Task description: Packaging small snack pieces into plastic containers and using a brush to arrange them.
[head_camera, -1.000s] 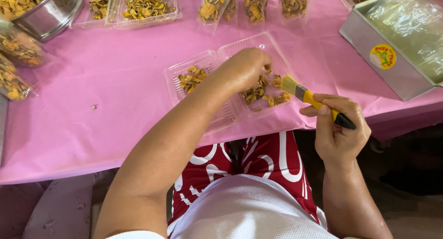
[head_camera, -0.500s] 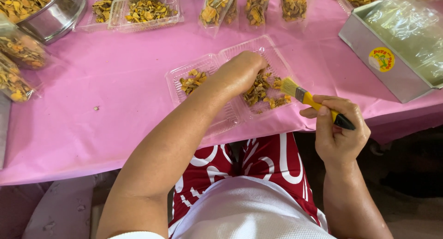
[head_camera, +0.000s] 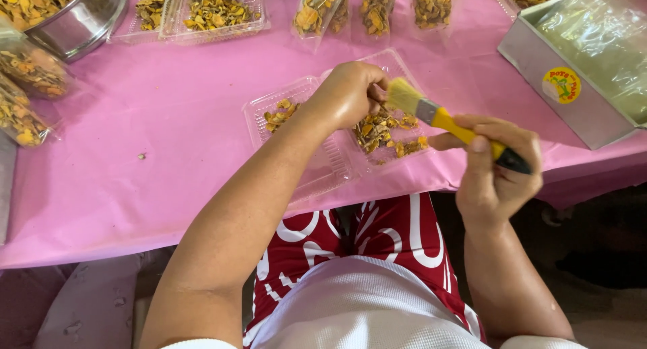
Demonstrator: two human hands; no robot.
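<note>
Left hand (head_camera: 350,93) pinches a dried slice above the open clear tray (head_camera: 323,130); right hand (head_camera: 495,170) grips a yellow brush (head_camera: 445,120), bristles meeting it.

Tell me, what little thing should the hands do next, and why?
Probably stroke the brush across the piece pinched in the left hand. The bristles are already beside those fingers, above the open tray of dried yellow pieces, and the right hand grips the handle, so a short sweep seems the likely move.
</note>
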